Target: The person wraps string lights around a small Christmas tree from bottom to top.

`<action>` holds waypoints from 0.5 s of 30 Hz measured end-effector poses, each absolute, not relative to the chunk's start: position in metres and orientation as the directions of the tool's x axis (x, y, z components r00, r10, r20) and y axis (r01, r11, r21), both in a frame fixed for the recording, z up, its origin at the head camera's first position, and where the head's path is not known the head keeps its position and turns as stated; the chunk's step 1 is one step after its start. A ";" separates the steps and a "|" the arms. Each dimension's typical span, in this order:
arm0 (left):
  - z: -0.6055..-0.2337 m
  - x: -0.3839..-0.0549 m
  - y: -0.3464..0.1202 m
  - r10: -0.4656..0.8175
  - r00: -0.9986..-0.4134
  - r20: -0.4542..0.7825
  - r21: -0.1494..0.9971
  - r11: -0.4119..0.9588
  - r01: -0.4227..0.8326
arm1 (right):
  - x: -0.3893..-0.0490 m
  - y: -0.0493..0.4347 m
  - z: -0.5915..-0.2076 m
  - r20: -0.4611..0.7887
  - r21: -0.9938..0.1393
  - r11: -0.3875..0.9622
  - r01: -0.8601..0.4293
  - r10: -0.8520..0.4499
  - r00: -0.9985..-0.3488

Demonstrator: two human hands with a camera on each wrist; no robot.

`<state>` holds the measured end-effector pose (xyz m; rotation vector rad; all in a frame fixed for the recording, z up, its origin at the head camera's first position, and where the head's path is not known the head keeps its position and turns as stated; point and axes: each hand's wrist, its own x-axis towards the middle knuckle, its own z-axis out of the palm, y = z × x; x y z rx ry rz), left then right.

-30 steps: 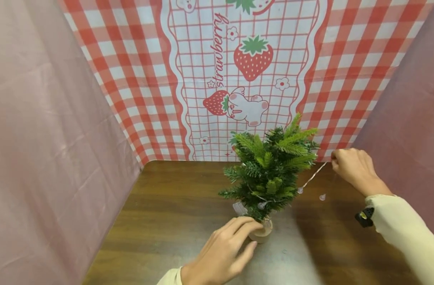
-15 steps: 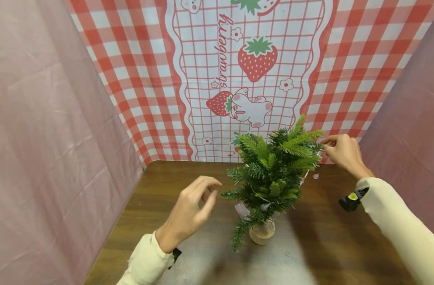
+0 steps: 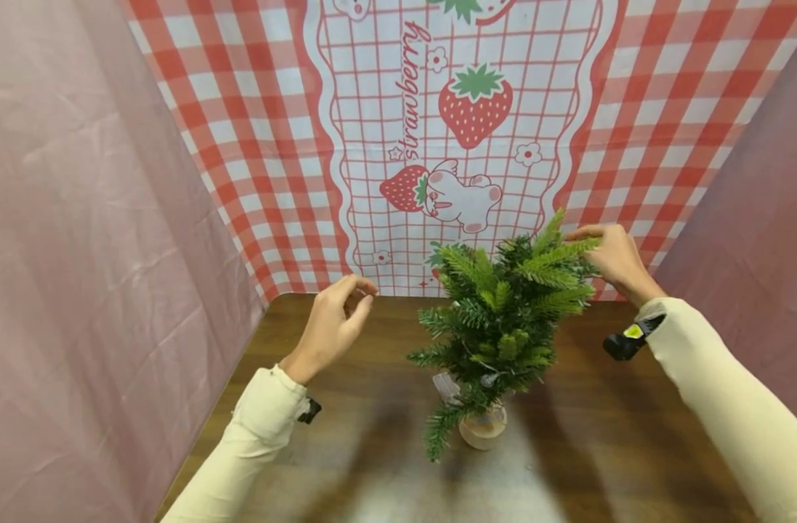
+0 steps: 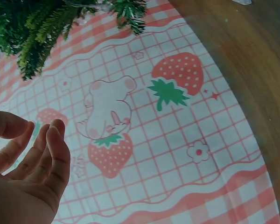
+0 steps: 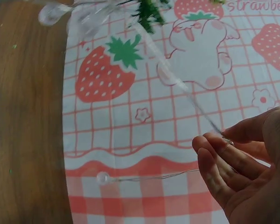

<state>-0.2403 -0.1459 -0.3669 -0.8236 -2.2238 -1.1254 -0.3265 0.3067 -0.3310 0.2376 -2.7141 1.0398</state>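
A small artificial Christmas tree [image 3: 503, 312] stands on a round, pale base [image 3: 483, 430] on the table. My right hand [image 3: 615, 258] is behind the tree's upper right side, its fingertips partly hidden by branches. In the right wrist view, that thumb and fingers pinch the thin wire of a string light [image 5: 177, 81], which runs up toward the tree. A clear bulb [image 5: 103, 178] dangles on a free length of it. One more bulb [image 3: 489, 379] shows low among the branches. My left hand [image 3: 333, 319] hovers left of the tree, fingers loosely bent, holding nothing.
Brown wooden table [image 3: 346, 450] lies under the tree. Behind it hangs a red-checked strawberry cloth [image 3: 476, 181], with pink drapes [image 3: 110, 254] at both sides. A white tag [image 3: 446, 387] sticks out at the tree's lower left.
My left hand has let go of the tree's base and moved up and left; a low branch now hangs before the base. My right hand has carried the wire up and left, behind the tree.
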 end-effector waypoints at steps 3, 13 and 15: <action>-0.365 -0.249 -0.147 0.289 -0.716 0.635 0.551 0.480 0.682 | -0.330 0.301 -0.323 0.270 -0.653 0.713 -0.254 -0.094 -0.958; -0.336 -0.285 -0.142 0.312 -0.834 0.455 0.672 0.495 0.551 | -0.344 0.280 -0.292 0.227 -0.697 0.641 -0.322 -0.228 -0.947; -0.329 -0.291 -0.138 0.326 -0.845 0.424 0.691 0.486 0.534 | -0.344 0.275 -0.284 0.193 -0.698 0.647 -0.307 -0.243 -0.951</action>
